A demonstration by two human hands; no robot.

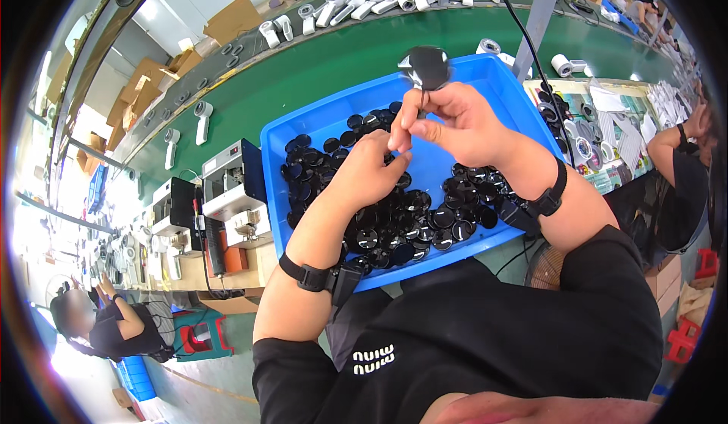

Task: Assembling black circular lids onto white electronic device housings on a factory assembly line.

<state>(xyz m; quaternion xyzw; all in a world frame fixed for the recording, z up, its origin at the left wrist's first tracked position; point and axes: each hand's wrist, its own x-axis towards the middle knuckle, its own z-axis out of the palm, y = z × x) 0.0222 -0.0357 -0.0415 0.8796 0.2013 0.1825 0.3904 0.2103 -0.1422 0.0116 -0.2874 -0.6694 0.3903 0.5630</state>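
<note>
Above the blue bin (303,127), my two hands meet at the fingertips. A glossy black round disc (426,68), slightly smeared by motion, stands up beyond the curled fingers of my right hand (462,125), which seems to pinch a thin stem or strip below it. Close against those fingertips, my left hand (368,170) is closed, knuckles up; what lies in its fingers is hidden. Below both hands, many similar black discs (387,234) lie heaped in the bin, some with pale marks on them.
Beyond the bin runs a green conveyor belt (250,98) with white handheld device housings (349,3) along its far side. Bench machines (231,181) stand left of the bin. A metal post (540,18) and black cable rise at the right. Other people (114,318) sit at both sides.
</note>
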